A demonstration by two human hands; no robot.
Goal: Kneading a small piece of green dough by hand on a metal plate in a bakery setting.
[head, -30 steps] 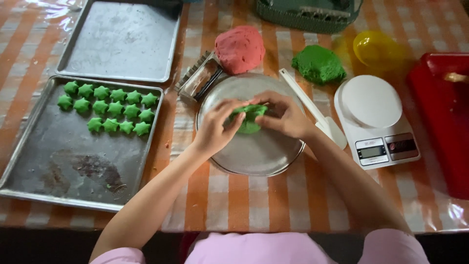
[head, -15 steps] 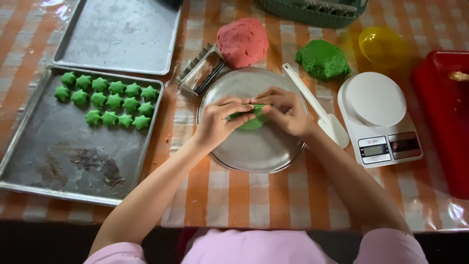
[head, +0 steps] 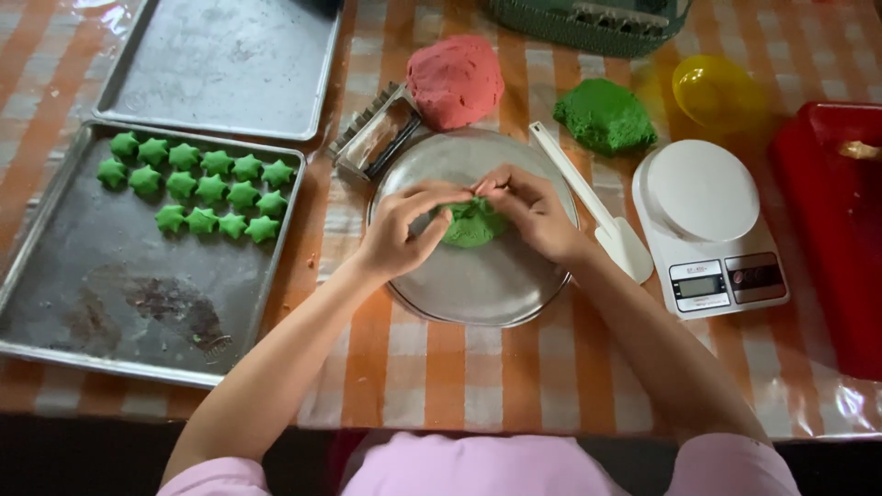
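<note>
— Where were the hands at that moment?

— Both were over the round metal plate (head: pixel 478 285). The left hand (head: pixel 400 230) and the right hand (head: pixel 533 211) met fingertip to fingertip above a small lump of green dough (head: pixel 470 225), fingers curled and pinched onto it from either side.

— Was the lump lifted or lying on the plate?

— Hard to tell; the fingers hid its top edge. It sat near the plate's middle.

— And round about?

— To the left lay a baking tray (head: pixel 110 303) with green star-shaped pieces (head: pixel 197 186) in rows at its far end, and an empty tray (head: pixel 220 64) beyond it. Past the plate sat a red dough ball (head: pixel 455 81) and a bigger green dough mound (head: pixel 604 115), well apart. A white spatula (head: pixel 597 207) lay just beside the plate, then a white kitchen scale (head: pixel 707 225).
</note>
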